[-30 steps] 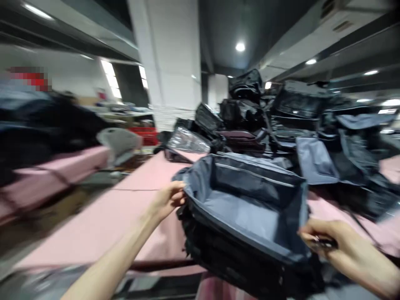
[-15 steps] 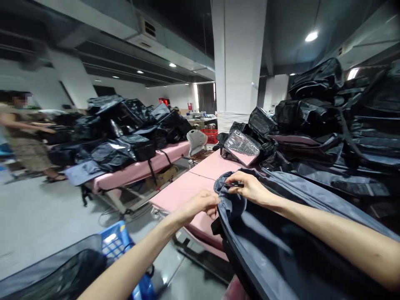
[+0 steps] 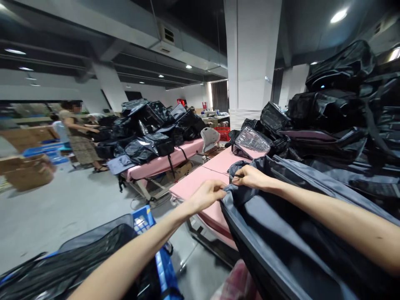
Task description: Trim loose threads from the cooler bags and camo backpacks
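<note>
A large black bag with grey lining [image 3: 265, 233] lies opened in front of me, its far end on the pink table [image 3: 190, 183]. My left hand [image 3: 208, 194] pinches the bag's edge at the far left corner. Close beside it, my right hand [image 3: 251, 177] is closed on the grey lining at the same end. Its fingertips point inward, and a small dark bit shows at them that I cannot make out. Both forearms reach over the bag from either side.
A blue crate [image 3: 162, 262] holding black bags stands low at my left. Stacked black bags [image 3: 331, 108] rise at the right. Another pink table [image 3: 146, 166] bears a heap of bags. A white chair [image 3: 210, 139], a pillar [image 3: 253, 54] and a co-worker [image 3: 76, 133] are farther off.
The view has swung left, so things appear shifted right. My left hand has moved up onto the bag's edge. The small dark item at my right fingertips shows less than before.
</note>
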`<state>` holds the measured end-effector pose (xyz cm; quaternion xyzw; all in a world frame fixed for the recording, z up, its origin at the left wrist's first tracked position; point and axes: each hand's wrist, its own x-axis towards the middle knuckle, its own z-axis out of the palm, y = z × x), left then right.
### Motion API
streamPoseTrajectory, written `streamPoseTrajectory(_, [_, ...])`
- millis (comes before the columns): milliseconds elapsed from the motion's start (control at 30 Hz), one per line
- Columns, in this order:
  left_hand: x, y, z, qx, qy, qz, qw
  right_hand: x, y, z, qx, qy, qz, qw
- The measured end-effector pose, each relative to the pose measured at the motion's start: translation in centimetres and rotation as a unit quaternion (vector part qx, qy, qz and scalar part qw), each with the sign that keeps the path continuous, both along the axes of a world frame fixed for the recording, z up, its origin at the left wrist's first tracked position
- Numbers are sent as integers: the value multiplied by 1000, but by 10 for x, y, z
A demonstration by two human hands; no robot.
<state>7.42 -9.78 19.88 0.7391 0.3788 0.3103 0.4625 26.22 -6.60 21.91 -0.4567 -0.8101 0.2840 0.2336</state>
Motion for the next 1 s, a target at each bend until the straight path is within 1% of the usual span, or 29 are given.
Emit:
streamPoseTrajectory(100, [8,16,21,-2,-13,-41,999,12,-5,14,-44,35,-46,997])
streamPoseTrajectory(133, [11,21,25,1,-17,-49,999,16,-6,16,-57,51,-58,995])
streamPoseTrajectory(200, [17,29,28,39,-18,-29,999,22,-7,19,-84,102,-83,988])
streamPoseTrajectory(233, [19,32,26,73,-12,-8,997,24,-7,18,-94,131,-95,982])
streamPoseTrajectory(300, [21,37,17,157,10,34,987,26,-4,13,-95,170,-112,974])
streamPoseTrajectory(367, [19,39,6,232,42,59,970,23,3,7,-88,182,-117,972])
streamPoseTrajectory(433, [15,41,-4,284,70,82,953,19,14,1,-85,185,-113,972])
streamPoseTrajectory(533, [10,48,-10,333,110,106,930,13,32,-5,-80,192,-104,973])
streamPoseTrajectory(667, [11,62,-6,362,169,140,906,11,49,-10,-73,204,-85,973])
streamPoseTrajectory(733, [13,70,-3,358,194,153,900,12,53,-13,-59,192,-53,978])
streamPoseTrajectory(767, [14,74,-2,348,200,153,903,12,54,-14,-43,177,-40,982])
streamPoseTrajectory(800, [15,78,-1,328,201,145,912,13,56,-16,-23,158,-34,987])
streamPoseTrajectory(833, [16,82,0,295,193,132,927,13,57,-17,-2,139,-35,990])
streamPoseTrajectory(867, [17,85,0,250,176,114,945,13,59,-19,15,123,-43,991])
streamPoseTrajectory(933, [18,91,0,133,121,72,981,12,62,-22,15,114,-63,991])
streamPoseTrajectory(1000, [20,95,0,27,62,41,997,12,65,-23,-13,120,-69,990])
